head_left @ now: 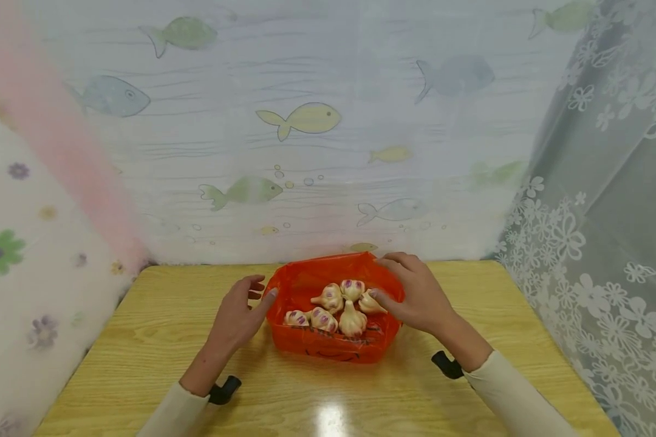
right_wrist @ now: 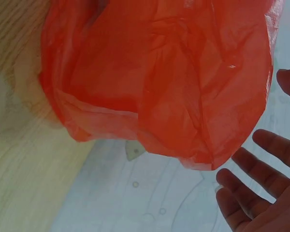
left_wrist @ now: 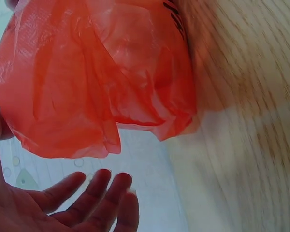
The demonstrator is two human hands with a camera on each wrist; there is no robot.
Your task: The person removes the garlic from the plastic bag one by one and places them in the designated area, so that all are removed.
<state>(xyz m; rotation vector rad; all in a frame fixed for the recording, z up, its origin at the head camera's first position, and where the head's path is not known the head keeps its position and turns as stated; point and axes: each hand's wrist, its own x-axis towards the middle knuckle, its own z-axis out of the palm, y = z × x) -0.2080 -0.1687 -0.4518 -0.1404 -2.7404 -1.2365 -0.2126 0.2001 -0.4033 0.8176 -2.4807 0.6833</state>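
Observation:
An orange-red plastic bag [head_left: 328, 351] stands with its mouth wide open at the middle of the table, black marks on its front. Several garlic bulbs [head_left: 353, 320], cream with purple patches, lie inside it. My left hand [head_left: 237, 315] is at the bag's left side, thumb at the rim and fingers loosely bent. On the other side my right hand [head_left: 421, 297] spreads around the right rim, its thumb over the opening near a bulb. Both wrist views show the bag's outer sides [left_wrist: 67, 96] [right_wrist: 174, 87] with fingers apart from the plastic; whether the left thumb touches it, I cannot tell.
The wooden table [head_left: 158, 340] reaches back to a pale curtain [head_left: 328, 200] printed with fish. A flowered sheet [head_left: 27, 291] hangs at the left, a lace-patterned one [head_left: 607, 303] at the right. Black straps [head_left: 224, 390] sit at both wrists.

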